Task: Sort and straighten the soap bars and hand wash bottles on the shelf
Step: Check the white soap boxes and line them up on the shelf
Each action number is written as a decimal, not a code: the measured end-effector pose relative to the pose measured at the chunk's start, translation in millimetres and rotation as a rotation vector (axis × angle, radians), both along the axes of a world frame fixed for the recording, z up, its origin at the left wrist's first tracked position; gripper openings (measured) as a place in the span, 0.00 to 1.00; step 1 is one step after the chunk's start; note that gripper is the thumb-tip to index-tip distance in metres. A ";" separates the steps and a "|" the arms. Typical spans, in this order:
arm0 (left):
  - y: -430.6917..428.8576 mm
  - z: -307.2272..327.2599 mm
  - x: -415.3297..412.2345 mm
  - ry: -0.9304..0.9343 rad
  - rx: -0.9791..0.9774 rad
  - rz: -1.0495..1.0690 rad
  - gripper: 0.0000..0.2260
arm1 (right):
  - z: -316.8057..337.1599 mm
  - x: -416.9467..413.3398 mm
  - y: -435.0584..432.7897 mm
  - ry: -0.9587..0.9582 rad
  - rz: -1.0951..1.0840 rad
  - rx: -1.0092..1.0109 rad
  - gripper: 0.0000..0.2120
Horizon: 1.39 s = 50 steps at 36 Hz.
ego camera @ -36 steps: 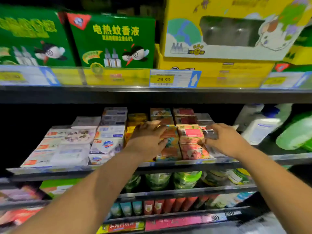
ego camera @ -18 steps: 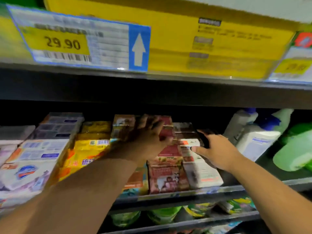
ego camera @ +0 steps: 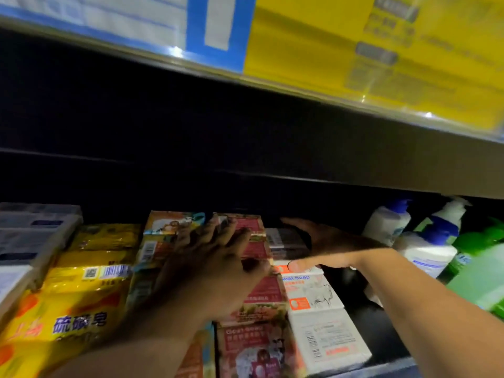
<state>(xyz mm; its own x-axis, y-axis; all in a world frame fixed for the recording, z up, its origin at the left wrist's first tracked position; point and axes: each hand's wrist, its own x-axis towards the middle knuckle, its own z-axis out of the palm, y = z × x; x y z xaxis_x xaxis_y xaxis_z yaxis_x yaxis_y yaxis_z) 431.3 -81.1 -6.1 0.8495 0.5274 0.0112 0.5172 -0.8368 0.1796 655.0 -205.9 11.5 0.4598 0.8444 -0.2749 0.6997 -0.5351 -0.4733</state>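
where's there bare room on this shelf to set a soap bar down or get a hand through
One bare dark strip of shelf lies between the white goat soap boxes and the hand wash bottles. From the yellow soap packs to the red boxes, rows sit edge to edge.

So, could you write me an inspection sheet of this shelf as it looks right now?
Surface: dark shelf, bare strip beside the white soap boxes.
Job's things: yellow soap packs, red soap boxes, white soap boxes in rows; hand wash bottles at right.
Clutter: nothing seen.
Grippers: left hand spread on red soap boxes; right hand open, reaching back beside a dark box.
Cables: nothing seen.
Surroundings: upper shelf, blurred price label, yellow carton.
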 end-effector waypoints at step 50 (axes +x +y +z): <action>7.0 7.0 0.7 -0.035 -0.154 -0.019 0.36 | 26.9 -64.6 -66.5 -0.435 -0.275 0.647 0.21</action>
